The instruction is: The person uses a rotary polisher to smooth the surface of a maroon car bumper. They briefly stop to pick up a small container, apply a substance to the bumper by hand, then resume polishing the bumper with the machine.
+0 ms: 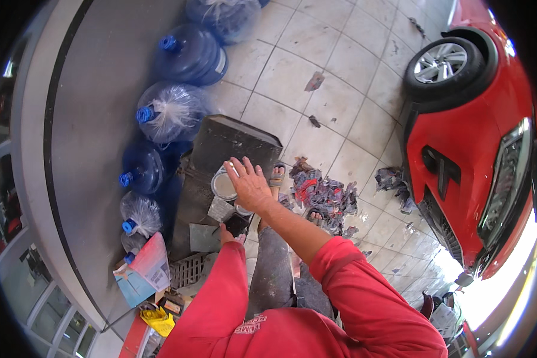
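My right hand reaches over a round can with a pale inside or top. Its fingers are stretched out, and the fingertips lie at the can's rim. Lower down, my left hand holds a small black flat object, whose kind I cannot make out. Beside the can lie a light grey block-like piece and a flat grey-green sheet. Behind them is a dark, scuffed box or bench. Part of another round container shows beneath my right wrist.
Several blue water jugs, some wrapped in clear plastic, line the left wall. Torn grey and red scraps litter the tiled floor by my feet. A red car stands at right. A yellow bag lies lower left.
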### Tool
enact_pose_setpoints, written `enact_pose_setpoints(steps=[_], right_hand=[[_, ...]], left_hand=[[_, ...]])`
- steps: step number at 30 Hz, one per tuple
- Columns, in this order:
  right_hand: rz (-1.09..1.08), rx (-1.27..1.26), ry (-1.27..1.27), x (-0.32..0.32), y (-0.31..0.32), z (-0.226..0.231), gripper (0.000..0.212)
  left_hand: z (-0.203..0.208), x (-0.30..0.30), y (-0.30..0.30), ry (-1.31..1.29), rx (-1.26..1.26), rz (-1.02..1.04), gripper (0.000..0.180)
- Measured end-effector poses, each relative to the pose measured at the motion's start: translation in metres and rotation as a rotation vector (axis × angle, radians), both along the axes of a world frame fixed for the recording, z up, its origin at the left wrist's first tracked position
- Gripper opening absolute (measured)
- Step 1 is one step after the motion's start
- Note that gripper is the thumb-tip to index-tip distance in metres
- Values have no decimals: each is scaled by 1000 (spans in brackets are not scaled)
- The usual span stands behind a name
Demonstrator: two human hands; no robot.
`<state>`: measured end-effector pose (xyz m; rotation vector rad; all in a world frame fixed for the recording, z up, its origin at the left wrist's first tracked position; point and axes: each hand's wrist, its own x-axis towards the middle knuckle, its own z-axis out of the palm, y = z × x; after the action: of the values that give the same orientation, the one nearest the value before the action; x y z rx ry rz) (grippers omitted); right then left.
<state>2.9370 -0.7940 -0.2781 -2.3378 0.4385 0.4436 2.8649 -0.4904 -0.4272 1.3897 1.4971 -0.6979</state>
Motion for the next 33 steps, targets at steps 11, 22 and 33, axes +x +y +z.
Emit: enact_pose_setpoints(steps=[11, 22, 33], right_hand=[[131, 26, -35, 18, 6, -35, 114], [-171, 37, -114, 4, -50, -39, 106], [-124, 86, -119, 4, -58, -41, 111]], left_hand=[[9, 21, -21, 18, 22, 205, 80], [-3, 11, -25, 20, 137, 243, 76], [8, 18, -36, 89, 275, 191, 73]])
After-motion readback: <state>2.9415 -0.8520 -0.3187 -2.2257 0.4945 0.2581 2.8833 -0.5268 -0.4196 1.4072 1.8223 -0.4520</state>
